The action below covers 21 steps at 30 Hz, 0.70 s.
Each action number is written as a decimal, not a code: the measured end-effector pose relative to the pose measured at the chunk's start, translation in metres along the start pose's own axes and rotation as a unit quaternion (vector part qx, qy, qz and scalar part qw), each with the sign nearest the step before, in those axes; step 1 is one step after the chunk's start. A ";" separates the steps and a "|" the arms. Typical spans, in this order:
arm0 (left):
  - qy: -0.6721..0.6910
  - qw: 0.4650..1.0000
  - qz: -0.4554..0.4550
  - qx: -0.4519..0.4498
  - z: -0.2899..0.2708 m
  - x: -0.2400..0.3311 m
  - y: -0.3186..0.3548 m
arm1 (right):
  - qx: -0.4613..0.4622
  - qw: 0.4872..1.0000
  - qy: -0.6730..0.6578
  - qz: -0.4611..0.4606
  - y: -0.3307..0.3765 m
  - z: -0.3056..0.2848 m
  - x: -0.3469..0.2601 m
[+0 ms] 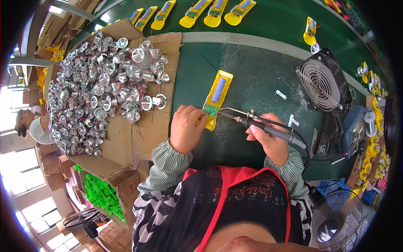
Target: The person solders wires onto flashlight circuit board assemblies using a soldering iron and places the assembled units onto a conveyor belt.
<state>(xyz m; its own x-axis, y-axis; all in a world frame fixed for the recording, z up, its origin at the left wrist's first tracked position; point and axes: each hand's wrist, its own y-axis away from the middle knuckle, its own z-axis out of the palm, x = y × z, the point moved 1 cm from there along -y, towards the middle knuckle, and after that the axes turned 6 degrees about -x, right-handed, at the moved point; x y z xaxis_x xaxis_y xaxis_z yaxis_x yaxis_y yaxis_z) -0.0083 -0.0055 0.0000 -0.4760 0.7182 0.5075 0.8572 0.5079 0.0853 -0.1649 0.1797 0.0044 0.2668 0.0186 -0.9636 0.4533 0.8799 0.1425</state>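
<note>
A yellow plastic housing lies on the green work surface before me, with a blue cylindrical battery and a small green circuit board inside. My left hand is closed in a pinch at the left edge of the board; what the fingertips grip is hidden. My right hand is wrapped round the grey handle of a soldering iron. Its tip reaches the board's right side, beside a thin curved metal tube fixed to the iron. A thin dark wire sticks out past the housing's far end.
At left, a cardboard box bears many silver reflector cups. A framed fan stands at right, near small white plastic parts and a solder spool. More yellow housings line the far green strip. Another person is at far left.
</note>
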 end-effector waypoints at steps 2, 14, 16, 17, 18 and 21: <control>0.007 0.994 0.073 0.080 -0.007 0.002 0.003 | 0.010 1.000 -0.018 0.015 -0.001 0.000 -0.002; 0.311 0.929 -0.197 0.045 -0.033 -0.049 0.068 | 0.006 1.000 -0.018 0.002 0.003 0.002 -0.002; 0.428 0.880 -0.200 0.050 -0.029 -0.053 0.070 | 0.007 1.000 -0.018 0.003 0.003 0.001 -0.001; 0.386 0.905 -0.176 0.037 -0.028 -0.053 0.070 | 0.009 1.000 -0.020 0.005 0.003 0.001 -0.001; 0.342 0.927 -0.150 0.023 -0.028 -0.053 0.069 | 0.010 1.000 -0.020 0.005 0.002 0.001 -0.001; 0.226 0.971 -0.071 -0.033 -0.033 -0.047 0.062 | 0.014 1.000 -0.007 0.012 0.001 0.002 -0.002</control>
<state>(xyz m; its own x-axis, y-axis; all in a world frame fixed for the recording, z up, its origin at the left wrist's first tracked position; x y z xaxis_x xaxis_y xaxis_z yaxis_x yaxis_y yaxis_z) 0.0741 -0.0233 0.0093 -0.4675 0.3538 0.8101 0.8077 0.5434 0.2288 -0.1634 0.1801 0.0068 0.2896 0.0322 -0.9566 0.4698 0.8660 0.1714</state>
